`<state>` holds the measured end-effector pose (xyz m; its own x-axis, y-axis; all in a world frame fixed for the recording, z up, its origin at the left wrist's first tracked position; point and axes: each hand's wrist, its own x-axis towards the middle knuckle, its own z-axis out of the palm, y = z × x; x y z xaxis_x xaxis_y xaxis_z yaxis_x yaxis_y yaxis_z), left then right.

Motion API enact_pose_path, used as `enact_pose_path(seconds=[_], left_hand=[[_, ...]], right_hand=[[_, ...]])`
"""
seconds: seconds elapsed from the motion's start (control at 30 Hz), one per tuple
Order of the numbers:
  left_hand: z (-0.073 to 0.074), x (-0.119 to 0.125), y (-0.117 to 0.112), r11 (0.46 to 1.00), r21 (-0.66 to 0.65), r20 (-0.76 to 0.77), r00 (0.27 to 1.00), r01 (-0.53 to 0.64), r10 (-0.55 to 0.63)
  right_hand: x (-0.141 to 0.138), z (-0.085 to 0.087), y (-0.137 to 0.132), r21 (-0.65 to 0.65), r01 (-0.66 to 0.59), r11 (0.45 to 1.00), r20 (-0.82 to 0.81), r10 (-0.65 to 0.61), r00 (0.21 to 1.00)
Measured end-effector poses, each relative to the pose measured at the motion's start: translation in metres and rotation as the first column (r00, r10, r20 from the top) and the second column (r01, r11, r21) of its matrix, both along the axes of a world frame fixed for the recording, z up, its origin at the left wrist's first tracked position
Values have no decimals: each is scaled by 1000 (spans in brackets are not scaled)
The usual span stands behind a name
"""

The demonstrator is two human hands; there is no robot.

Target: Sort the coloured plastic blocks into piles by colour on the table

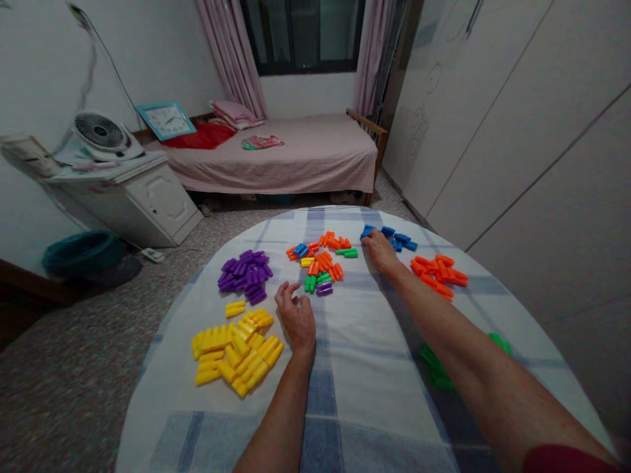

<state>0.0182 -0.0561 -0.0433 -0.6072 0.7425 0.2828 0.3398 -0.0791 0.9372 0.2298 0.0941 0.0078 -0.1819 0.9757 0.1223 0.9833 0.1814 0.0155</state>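
Observation:
Coloured plastic blocks lie sorted on a round table with a blue-checked cloth [355,394]. My left hand [296,318] rests on the cloth with fingers loosely curled, between the yellow pile [236,351] and the mixed pile [323,263]; nothing shows in it. My right hand [379,249] reaches far across and its fingers close on a blue block at the edge of the blue pile [394,238]. A purple pile [245,274] sits at the left, an orange pile [438,272] at the right. Green blocks [436,368] lie partly hidden under my right forearm.
Beyond the table stands a bed [296,157] with pink bedding under a window. A white cabinet [133,197] with a fan [101,135] on it stands at the left, a teal basin [81,253] on the floor. Wardrobe doors [517,131] line the right.

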Motion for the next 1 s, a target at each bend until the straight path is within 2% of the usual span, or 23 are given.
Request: enact_pose_path(seconds=[0.1, 0.17, 0.27, 0.37, 0.47, 0.6, 0.73, 0.9, 1.0], left_hand=[[-1, 0, 1, 1000, 1, -1, 1000, 0, 0], [-2, -1, 1, 1000, 3, -4, 1000, 2, -2], [-2, -1, 1, 1000, 4, -6, 1000, 6, -6], [-2, -1, 1, 1000, 7, -2, 1000, 2, -2], [-1, -1, 1, 1000, 9, 1, 1000, 8, -8], [0, -1, 0, 1000, 10, -1, 1000, 9, -9], [0, 0, 0, 1000, 11, 1, 1000, 7, -7], [-1, -1, 0, 1000, 9, 4, 1000, 10, -10], [0, -1, 0, 1000, -1, -5, 1000, 16, -16]], right_hand=[[-6, 4, -3, 24, 28, 999, -81, -26, 996], [-17, 8, -10, 19, -6, 1000, -138, 8, 990], [-40, 14, -20, -15, -166, 986, -206, 160, 965], [-71, 15, -25, 18, -347, 938, -239, 341, 909], [-103, 11, -26, 48, -437, 898, -212, 437, 874], [-138, 2, -23, 40, -426, 904, -173, 426, 888], [-155, -5, -23, 28, -359, 933, -159, 359, 920], [-156, -6, -32, 33, -342, 939, -187, 341, 921], [-139, 1, -37, 67, -348, 935, -258, 353, 899]])
